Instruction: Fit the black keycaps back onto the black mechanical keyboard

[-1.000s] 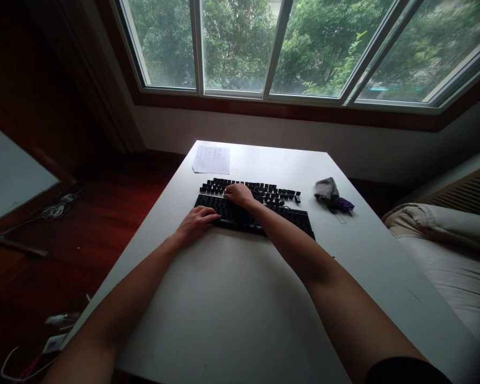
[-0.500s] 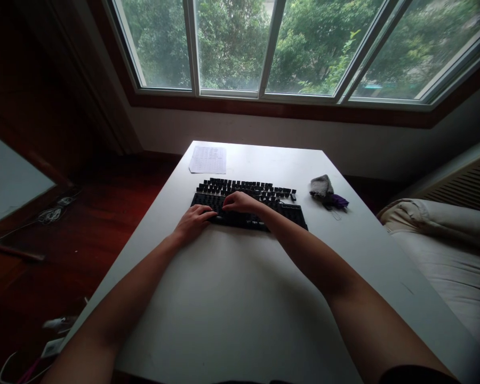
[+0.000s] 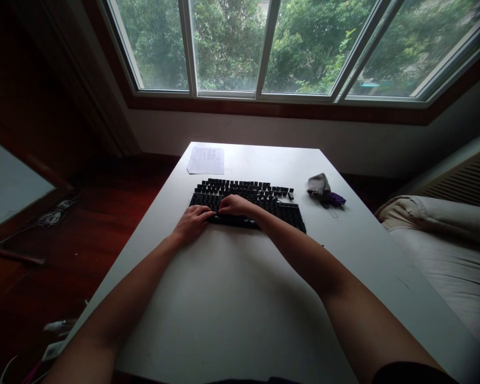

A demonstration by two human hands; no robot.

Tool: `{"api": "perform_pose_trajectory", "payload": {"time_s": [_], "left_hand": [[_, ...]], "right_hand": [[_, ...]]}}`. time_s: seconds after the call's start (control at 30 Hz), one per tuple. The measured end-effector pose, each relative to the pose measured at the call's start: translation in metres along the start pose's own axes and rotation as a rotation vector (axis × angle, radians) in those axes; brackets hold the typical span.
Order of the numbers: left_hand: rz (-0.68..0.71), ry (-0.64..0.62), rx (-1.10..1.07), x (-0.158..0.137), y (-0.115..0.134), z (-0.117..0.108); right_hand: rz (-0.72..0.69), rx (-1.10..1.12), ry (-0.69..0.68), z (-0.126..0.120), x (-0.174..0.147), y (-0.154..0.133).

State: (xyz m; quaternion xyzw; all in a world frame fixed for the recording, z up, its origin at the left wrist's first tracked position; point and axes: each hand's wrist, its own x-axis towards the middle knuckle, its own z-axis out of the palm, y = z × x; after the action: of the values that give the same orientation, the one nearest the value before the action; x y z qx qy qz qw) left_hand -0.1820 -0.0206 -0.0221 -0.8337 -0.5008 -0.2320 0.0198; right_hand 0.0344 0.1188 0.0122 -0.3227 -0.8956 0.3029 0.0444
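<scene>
A black keyboard (image 3: 286, 213) lies across the white table. Behind it, loose black keycaps (image 3: 240, 185) stand in several rows. My left hand (image 3: 194, 217) rests on the keyboard's front left corner, fingers stretched out with the thumb toward the right. My right hand (image 3: 236, 205) is bent over the left half of the keyboard, wrist raised. Its fingers are closed in a pinch pointing down at the keys, close to my left thumb. Whatever is between the right fingertips is hidden.
A printed sheet of paper (image 3: 206, 160) lies at the table's back left. On the right sit a grey cloth (image 3: 318, 184) and a purple bundle (image 3: 334, 199). A window (image 3: 232, 48) is behind the table (image 3: 224, 298). Beige padded seating (image 3: 428, 240) stands at the right.
My right hand has shifted slightly left and down over the keyboard, closer to my left hand. A red spot at its fingertips no longer shows. My left hand stays in place.
</scene>
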Motion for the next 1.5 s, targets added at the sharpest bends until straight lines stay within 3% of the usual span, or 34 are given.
{"api": "perform_pose_trajectory", "payload": {"time_s": [0.57, 0.93, 1.5], "left_hand": [[-0.005, 0.011, 0.036, -0.002, 0.007, 0.001], [-0.005, 0.027, 0.054, -0.002, 0.015, 0.0], [-0.026, 0.004, 0.084, 0.0, 0.022, 0.001]], "right_hand": [[-0.006, 0.021, -0.101, -0.007, 0.001, -0.003], [-0.002, -0.039, -0.037, -0.004, 0.0, -0.002], [0.037, -0.143, -0.048, -0.001, 0.0, -0.006]]}}
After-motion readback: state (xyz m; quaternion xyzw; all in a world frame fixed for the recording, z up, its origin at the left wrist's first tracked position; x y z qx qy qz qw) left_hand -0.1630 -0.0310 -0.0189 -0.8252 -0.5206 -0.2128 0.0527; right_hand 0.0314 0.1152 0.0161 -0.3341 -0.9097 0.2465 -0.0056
